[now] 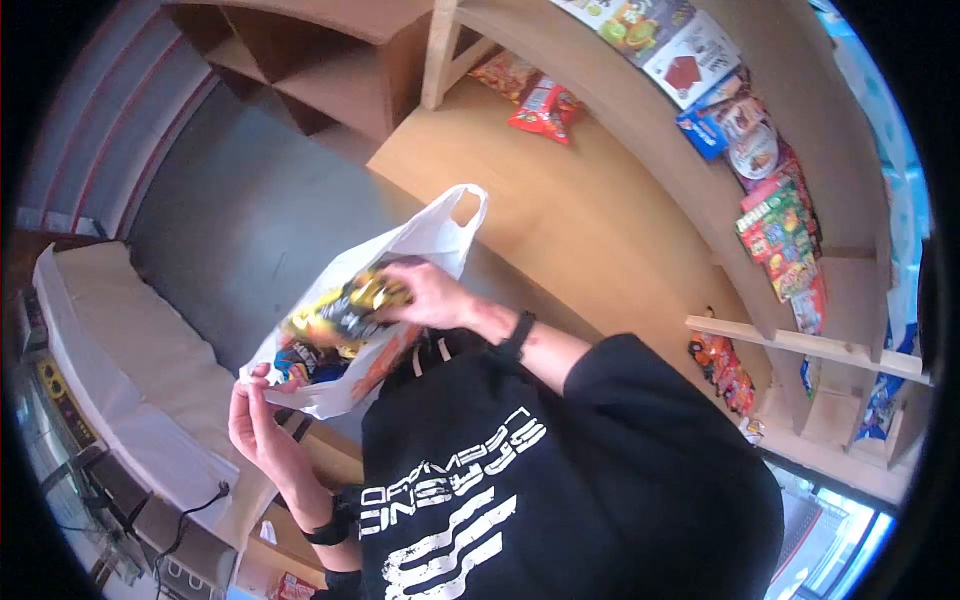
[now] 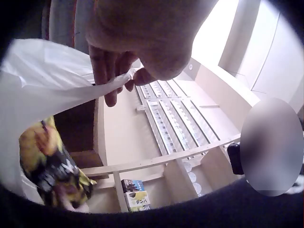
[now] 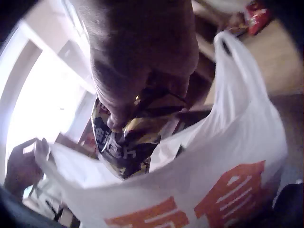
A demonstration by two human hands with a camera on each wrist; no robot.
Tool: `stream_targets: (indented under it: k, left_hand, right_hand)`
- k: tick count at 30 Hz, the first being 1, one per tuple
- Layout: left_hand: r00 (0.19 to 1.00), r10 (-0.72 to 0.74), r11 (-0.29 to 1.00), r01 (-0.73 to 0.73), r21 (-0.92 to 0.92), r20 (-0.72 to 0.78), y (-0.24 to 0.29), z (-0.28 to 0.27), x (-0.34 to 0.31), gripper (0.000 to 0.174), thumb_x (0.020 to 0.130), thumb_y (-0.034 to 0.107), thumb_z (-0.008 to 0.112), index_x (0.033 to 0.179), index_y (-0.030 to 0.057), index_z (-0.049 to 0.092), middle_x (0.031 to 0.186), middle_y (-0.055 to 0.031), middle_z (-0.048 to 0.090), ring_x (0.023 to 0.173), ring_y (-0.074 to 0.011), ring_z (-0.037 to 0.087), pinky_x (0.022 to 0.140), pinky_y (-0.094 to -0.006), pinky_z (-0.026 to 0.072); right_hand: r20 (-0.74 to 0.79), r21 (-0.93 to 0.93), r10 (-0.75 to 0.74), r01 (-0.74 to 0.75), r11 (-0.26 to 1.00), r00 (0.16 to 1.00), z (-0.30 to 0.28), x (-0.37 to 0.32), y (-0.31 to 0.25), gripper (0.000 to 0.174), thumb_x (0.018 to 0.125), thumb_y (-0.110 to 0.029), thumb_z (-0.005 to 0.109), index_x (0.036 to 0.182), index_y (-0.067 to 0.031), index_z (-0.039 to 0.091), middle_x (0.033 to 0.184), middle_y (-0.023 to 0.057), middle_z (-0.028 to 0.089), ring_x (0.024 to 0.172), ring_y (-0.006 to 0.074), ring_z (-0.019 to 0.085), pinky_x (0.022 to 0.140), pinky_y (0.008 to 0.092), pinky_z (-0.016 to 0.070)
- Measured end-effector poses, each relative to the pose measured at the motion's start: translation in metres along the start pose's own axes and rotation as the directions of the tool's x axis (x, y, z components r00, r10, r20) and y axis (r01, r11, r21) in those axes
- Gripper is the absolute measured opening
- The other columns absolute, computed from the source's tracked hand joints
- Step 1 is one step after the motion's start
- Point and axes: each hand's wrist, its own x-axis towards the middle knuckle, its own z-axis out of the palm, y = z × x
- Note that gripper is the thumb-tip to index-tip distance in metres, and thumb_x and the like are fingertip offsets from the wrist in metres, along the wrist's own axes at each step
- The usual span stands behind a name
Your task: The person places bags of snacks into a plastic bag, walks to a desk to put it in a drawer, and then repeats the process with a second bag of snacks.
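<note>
Thin white plastic bag (image 1: 432,238), limp and light, hangs open: left hand (image 1: 255,415) pinches its near rim, judged the best hold. Right hand (image 1: 432,295) grips a yellow-black snack packet (image 1: 340,312), probably crinkly and crushable, at the bag's mouth, above other packets (image 1: 305,362) inside.

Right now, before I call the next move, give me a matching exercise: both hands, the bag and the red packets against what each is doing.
1. left hand
2. right hand
3. plastic bag
4. red packets

A. lie on the wooden shelf
B. grips a yellow and black snack packet
C. pinches the plastic bag's rim
D. hangs open between the hands

Pairs: 1-C, 2-B, 3-D, 4-A.
</note>
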Motion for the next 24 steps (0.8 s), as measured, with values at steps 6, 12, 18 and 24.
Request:
stream_targets:
  k: [6, 12, 18, 24]
  left_hand:
    - [0.999, 0.017, 1.0, -0.016, -0.01, 0.03, -0.02, 0.011, -0.012, 0.017, 0.093, 0.013, 0.051, 0.085, 0.0005, 0.059, 0.097, -0.0098, 0.063, 0.073, -0.0142, 0.064, 0.069, -0.0233, 0.0467]
    - [1.0, 0.014, 0.998, -0.014, 0.063, 0.005, -0.013, 0.053, -0.037, 0.017, 0.093, 0.014, 0.051, 0.086, 0.0008, 0.059, 0.097, -0.0101, 0.064, 0.073, -0.0134, 0.063, 0.064, -0.0202, 0.045]
    - [0.999, 0.031, 0.984, -0.024, 0.178, -0.038, -0.013, 0.063, -0.051, 0.021, 0.093, 0.017, 0.053, 0.088, -0.001, 0.062, 0.097, -0.0089, 0.064, 0.077, -0.013, 0.063, 0.063, -0.0206, 0.0458]
    - [0.988, 0.029, 0.995, -0.014, 0.101, -0.151, -0.016, 0.072, -0.083, 0.019, 0.092, 0.016, 0.054, 0.089, -0.0009, 0.061, 0.098, -0.0119, 0.063, 0.077, -0.0174, 0.065, 0.073, -0.0263, 0.0505]
  right_hand:
    - [-0.593, 0.467, 0.472, -0.198, 0.862, 0.652, -0.092, -0.11, 0.118, 0.028, 0.086, -0.03, 0.065, 0.106, -0.01, 0.061, 0.096, 0.0021, 0.065, 0.085, 0.0109, 0.061, 0.076, 0.0307, 0.0493]
    - [-0.332, 0.897, 0.834, -0.126, 0.424, 0.442, -0.125, -0.185, 0.216, 0.065, 0.083, -0.045, 0.064, 0.13, -0.0054, 0.042, 0.122, 0.0117, 0.053, 0.112, 0.0208, 0.052, 0.094, 0.0383, 0.0411]
    - [-0.656, 0.609, 0.745, -0.665, 0.432, -0.118, -0.124, -0.23, 0.271, 0.102, 0.07, -0.059, 0.07, 0.139, 0.0008, 0.026, 0.138, 0.0209, 0.032, 0.124, 0.0318, 0.04, 0.102, 0.0424, 0.0341]
    - [-0.845, -0.075, 0.218, -0.512, 0.856, 0.488, -0.155, -0.22, 0.238, 0.089, 0.071, -0.033, 0.076, 0.14, -0.008, 0.026, 0.128, 0.0259, 0.039, 0.12, 0.0399, 0.04, 0.099, 0.0488, 0.0356]
